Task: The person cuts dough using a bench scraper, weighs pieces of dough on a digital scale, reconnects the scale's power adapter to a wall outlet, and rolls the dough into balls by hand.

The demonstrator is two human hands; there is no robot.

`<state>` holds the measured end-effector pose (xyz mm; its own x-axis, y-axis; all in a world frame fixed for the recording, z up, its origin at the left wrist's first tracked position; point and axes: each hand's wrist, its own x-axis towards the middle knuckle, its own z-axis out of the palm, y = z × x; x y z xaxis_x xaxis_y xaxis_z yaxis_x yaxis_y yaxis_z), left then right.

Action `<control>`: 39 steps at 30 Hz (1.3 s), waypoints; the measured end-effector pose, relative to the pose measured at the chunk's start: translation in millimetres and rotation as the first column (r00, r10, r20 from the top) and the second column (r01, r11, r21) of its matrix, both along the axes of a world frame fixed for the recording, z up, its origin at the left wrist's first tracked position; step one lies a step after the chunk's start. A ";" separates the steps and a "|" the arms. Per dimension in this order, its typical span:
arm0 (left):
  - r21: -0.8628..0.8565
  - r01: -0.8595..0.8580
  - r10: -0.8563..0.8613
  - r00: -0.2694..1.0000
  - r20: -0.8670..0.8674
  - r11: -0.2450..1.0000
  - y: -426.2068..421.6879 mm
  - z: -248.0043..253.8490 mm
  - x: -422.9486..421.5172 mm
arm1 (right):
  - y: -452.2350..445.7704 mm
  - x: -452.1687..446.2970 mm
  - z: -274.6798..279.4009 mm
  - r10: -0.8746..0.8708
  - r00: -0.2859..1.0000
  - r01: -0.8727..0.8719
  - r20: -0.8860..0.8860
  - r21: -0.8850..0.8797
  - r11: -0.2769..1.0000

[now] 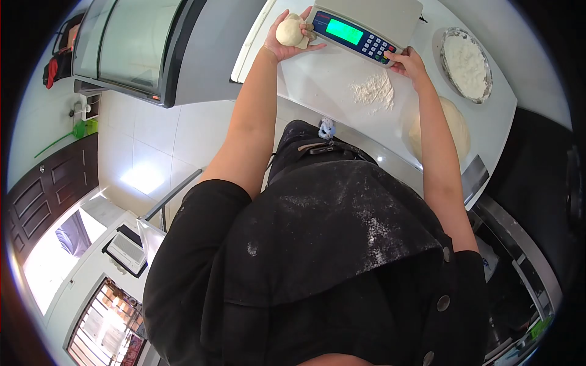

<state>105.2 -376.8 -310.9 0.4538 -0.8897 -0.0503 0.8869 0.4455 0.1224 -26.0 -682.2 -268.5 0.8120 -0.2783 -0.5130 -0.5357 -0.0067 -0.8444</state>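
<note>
My left hand [282, 44] cups a pale, round dough ball [292, 30] beside the left end of a digital scale [372, 18]. Its fingers are spread around the ball, and some reach towards the scale's edge. A small brownish piece [310, 33] shows near the fingertips; I cannot tell what it is. My right hand [410, 63] is at the scale's lower right corner, one digit stretched onto the keypad [377, 47] and its other fingers by the front edge. It holds nothing visible. The scale's display [343, 31] glows green, its reading too blurred to make out.
Loose flour [375, 90] lies on the white table [317, 91] before the scale. A bowl of flour [467, 64] stands at the right. Partly behind my right forearm are a large dough mass [455, 128] and a flat metal scraper [475, 180]. A glass-topped freezer [128, 43] stands left.
</note>
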 end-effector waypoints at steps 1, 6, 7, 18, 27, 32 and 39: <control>-0.001 -0.001 0.001 1.000 0.001 1.000 0.1 0.1 0.3 | 0.1 0.1 -0.2 0.001 1.000 -0.001 0.001 -0.001 1.000; 0.015 0.002 -0.002 1.000 -0.013 1.000 0.5 -0.5 -0.2 | 0.8 -1.6 -1.7 0.035 0.999 -0.034 0.014 -0.043 0.999; 0.004 0.006 -0.005 1.000 -0.021 1.000 0.8 -1.0 -0.1 | 1.6 -1.6 -1.8 0.036 0.999 -0.035 0.017 -0.055 0.998; -0.031 0.023 -0.025 0.997 -0.073 0.999 -2.2 -1.8 1.4 | 5.4 0.9 -8.5 0.087 0.996 -0.077 0.029 -0.251 0.965; -0.028 0.051 -0.051 0.998 -0.030 0.998 -1.5 -7.0 4.8 | 4.5 7.5 -26.6 0.131 0.991 -0.115 0.005 -0.441 0.890; -0.014 0.028 -0.029 0.999 -0.024 1.000 0.5 -4.6 4.4 | 7.0 10.1 -27.2 0.138 0.990 -0.130 -0.026 -0.541 0.831; 0.034 0.007 -0.006 0.999 -0.034 0.999 -0.2 -4.8 2.8 | 1.3 9.9 -25.4 0.156 0.987 -0.158 -0.041 -0.428 0.890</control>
